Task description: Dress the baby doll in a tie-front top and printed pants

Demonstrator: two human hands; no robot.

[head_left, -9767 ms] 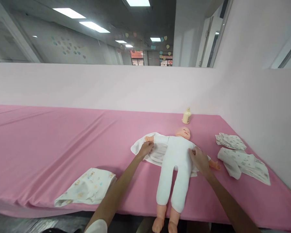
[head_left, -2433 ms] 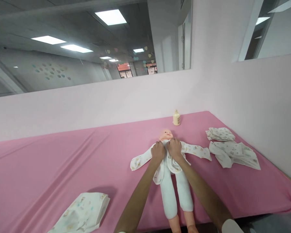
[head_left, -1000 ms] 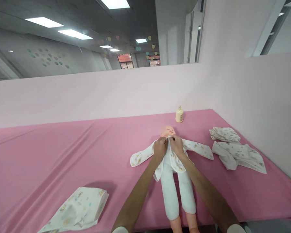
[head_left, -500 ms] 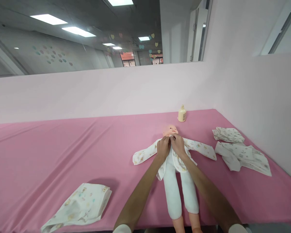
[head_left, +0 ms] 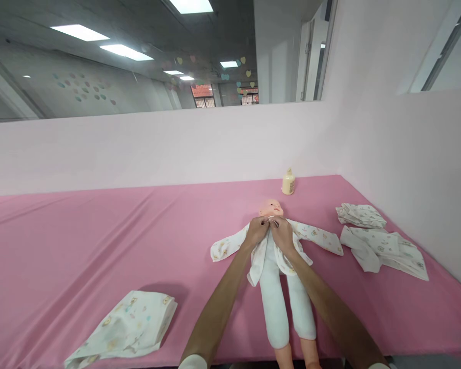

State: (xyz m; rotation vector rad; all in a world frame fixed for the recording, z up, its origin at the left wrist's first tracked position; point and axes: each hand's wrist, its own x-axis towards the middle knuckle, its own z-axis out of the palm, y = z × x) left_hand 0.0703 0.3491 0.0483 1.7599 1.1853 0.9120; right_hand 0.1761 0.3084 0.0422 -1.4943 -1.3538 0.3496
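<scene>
A baby doll (head_left: pixel 272 207) lies on its back, its head away from me and its legs in white toward me. It wears a white printed baby shirt (head_left: pixel 318 237) with long sleeves spread to both sides and the front parted lower down. At the doll's neck, my left hand (head_left: pixel 256 230) is closed in a pinch on the shirt's collar edge. Close beside it, my right hand (head_left: pixel 281 233) pinches the other side of the same neckline. The fingertips nearly meet, with a thin white strip, perhaps a tie, between them.
The doll lies on a pink-covered table (head_left: pixel 100 230). A folded printed cloth (head_left: pixel 130 323) is at the near left. Two more printed cloths, one bundled (head_left: pixel 361 214) and one spread (head_left: pixel 386 248), lie at the right. A cream pump bottle (head_left: pixel 288 183) stands by the back wall.
My fingers have shifted slightly at the collar, with the left hand turned a little and its fingertips drawn slightly apart from the right. The shirt's lower left flap hangs a little differently.
</scene>
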